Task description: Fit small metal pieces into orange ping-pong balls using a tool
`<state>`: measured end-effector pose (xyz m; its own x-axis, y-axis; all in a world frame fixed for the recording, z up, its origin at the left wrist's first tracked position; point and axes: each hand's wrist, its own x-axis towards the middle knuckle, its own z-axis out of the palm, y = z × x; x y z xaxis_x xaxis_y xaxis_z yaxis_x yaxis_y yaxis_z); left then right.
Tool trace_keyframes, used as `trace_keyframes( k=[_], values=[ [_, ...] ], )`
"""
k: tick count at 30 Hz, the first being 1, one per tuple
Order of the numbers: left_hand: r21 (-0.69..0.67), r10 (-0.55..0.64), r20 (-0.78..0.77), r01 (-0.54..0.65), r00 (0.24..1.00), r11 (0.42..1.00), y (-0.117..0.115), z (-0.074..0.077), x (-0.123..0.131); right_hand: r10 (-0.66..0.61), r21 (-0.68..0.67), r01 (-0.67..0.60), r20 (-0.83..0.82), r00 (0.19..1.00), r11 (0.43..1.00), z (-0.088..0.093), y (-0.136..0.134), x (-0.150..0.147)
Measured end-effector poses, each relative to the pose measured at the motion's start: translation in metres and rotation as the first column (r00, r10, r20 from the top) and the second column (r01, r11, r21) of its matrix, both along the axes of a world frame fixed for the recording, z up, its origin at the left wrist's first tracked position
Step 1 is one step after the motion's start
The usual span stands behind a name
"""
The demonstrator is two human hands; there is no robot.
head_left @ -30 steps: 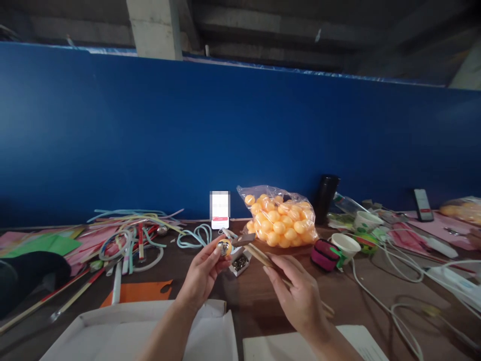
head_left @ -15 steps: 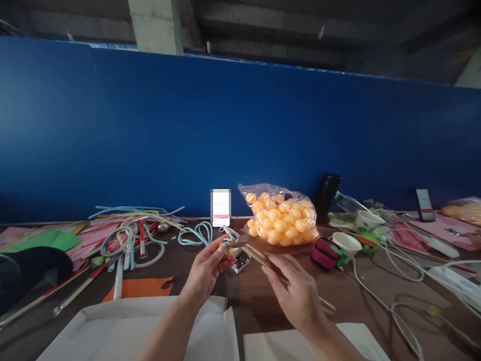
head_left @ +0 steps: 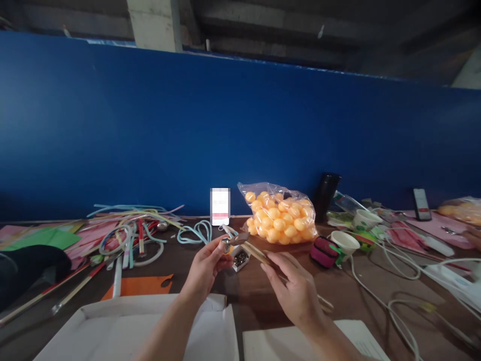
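My left hand [head_left: 206, 268] pinches a small shiny silver-coloured piece [head_left: 226, 243] between thumb and fingers; its exact kind is too small to tell. A dark brown strip [head_left: 240, 239] sticks out from it toward the right. My right hand [head_left: 291, 283] is closed around thin wooden sticks [head_left: 259, 253], whose front ends point at the brown strip. I cannot tell whether they touch it. The sticks' rear ends show past the palm. Just below and right of my left fingertips stands a small white box [head_left: 240, 265] holding dark metal bits.
Behind my hands lies a clear bag of orange balls [head_left: 278, 218]. A phone [head_left: 220, 208] stands against the blue partition [head_left: 225, 125]. Coloured tubes and paper [head_left: 131, 235] crowd the left. A magenta pouch [head_left: 323, 251], paper cup [head_left: 345, 243] and white cables [head_left: 376, 296] are rightward.
The silver-coloured piece and brown strip have tilted slightly in my left fingers, with the strip a little higher. My right hand keeps almost the same position with the sticks.
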<state>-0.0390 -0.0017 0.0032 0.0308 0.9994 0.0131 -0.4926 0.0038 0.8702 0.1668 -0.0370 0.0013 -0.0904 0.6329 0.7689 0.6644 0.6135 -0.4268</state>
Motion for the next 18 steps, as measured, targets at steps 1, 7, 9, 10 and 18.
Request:
trace_keyframes(
  k=[1, 7, 9, 10, 18],
  values=[
    [-0.001, 0.003, -0.004, -0.003, 1.000, 1.000, 0.0003, -0.0005, -0.0001, -0.003, -0.006, 0.003, 0.013, 1.000, 1.000, -0.0001, 0.0002, 0.0002],
    [-0.024, 0.044, 0.003, -0.044, 0.999, 0.999, 0.0033, -0.0028, 0.0003, 0.012, 0.013, -0.012, -0.015, 1.000, 1.000, 0.0000, 0.0004, 0.0020],
    [-0.019, 0.046, 0.011, -0.046, 0.999, 0.999, 0.0030, -0.0020, 0.0006, 0.016, 0.033, -0.015, -0.023, 1.000, 0.999, 0.0001, -0.0001, 0.0021],
    [-0.017, 0.046, 0.014, -0.045, 0.999, 0.999, 0.0026, -0.0014, 0.0008, 0.016, 0.036, -0.015, -0.024, 1.000, 0.999, 0.0001, -0.0005, 0.0018],
    [-0.029, 0.029, 0.024, -0.028, 0.999, 0.999, 0.0001, 0.0006, 0.0013, 0.036, -0.013, -0.035, 0.054, 0.998, 0.999, -0.0001, -0.0040, -0.0031]
  ],
)
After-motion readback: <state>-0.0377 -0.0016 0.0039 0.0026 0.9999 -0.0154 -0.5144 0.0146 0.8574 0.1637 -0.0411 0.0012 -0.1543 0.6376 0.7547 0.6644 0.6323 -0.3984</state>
